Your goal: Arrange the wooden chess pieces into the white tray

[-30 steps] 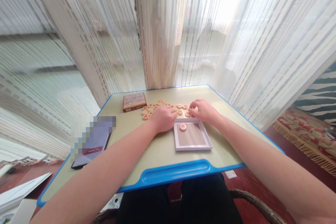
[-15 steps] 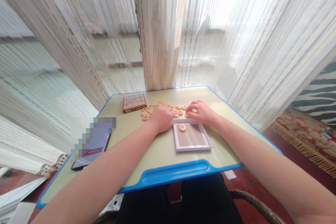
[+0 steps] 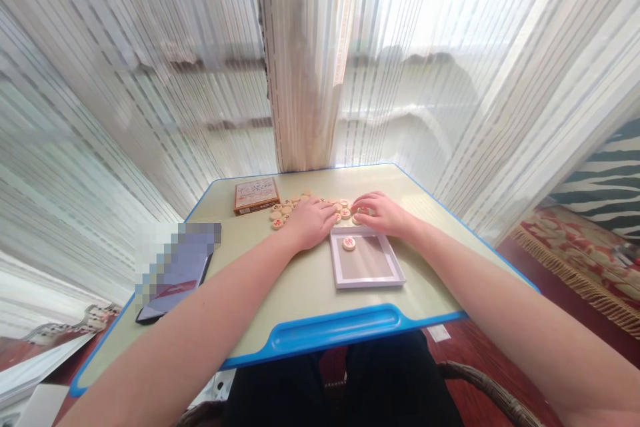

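My left hand (image 3: 311,223) lies with its fingers stretched over a cluster of round wooden Chinese chess pieces, touching some and hiding part of the cluster. My right hand (image 3: 382,215) curves round the right end of the cluster, thumb and fingers apart with pieces partly hidden beneath them. Between the hands sits a red-marked Chinese chess piece (image 3: 345,214) beside others. Just in front, a shallow white box tray (image 3: 369,284) holds a single red-marked general piece (image 3: 349,243) near its far left corner. Left of my left hand, another red-marked piece (image 3: 277,224) lies at the cluster's edge.
A printed orange-brown box (image 3: 257,195) stands at the back left of the table (image 3: 280,287). A tablet-like device (image 3: 175,293), partly pixelated, lies at the left edge. The blue tray lip (image 3: 335,333) runs along the front edge. Sheer curtains (image 3: 310,113) hang behind.
My left hand's fingers have stretched out and spread over the pieces. My right hand has stayed nearly in place, while several pieces between the hands have shifted slightly. The tray is nearly unmoved.
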`<action>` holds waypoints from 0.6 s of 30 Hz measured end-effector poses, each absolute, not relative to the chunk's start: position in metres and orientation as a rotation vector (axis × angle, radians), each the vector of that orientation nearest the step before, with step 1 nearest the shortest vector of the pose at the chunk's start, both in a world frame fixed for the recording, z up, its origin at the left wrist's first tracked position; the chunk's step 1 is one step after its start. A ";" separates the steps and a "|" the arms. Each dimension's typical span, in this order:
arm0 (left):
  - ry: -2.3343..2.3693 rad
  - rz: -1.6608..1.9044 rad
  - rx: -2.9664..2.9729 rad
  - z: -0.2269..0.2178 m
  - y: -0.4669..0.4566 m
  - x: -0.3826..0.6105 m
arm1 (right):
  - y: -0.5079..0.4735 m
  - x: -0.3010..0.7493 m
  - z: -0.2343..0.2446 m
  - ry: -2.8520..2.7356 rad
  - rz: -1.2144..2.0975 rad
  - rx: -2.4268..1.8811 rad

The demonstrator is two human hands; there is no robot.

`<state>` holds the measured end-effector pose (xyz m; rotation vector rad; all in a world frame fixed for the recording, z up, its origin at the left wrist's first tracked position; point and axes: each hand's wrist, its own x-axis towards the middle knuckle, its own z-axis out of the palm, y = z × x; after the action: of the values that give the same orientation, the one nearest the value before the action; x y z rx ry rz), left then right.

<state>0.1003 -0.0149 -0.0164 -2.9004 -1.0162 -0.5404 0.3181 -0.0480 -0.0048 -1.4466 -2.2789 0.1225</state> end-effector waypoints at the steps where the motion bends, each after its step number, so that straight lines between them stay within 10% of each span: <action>1: -1.027 -0.535 -2.914 -0.017 -0.015 0.100 | -0.048 0.318 -0.005 -2.275 0.123 -1.447; 18: -1.708 -1.263 -2.836 -0.015 0.015 0.080 | -0.029 0.285 0.035 -2.387 0.121 -1.618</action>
<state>0.0805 0.0145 -0.0149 -2.8358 -1.7085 -1.2627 0.2854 -0.0286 0.0351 -1.6177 -2.3869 0.1208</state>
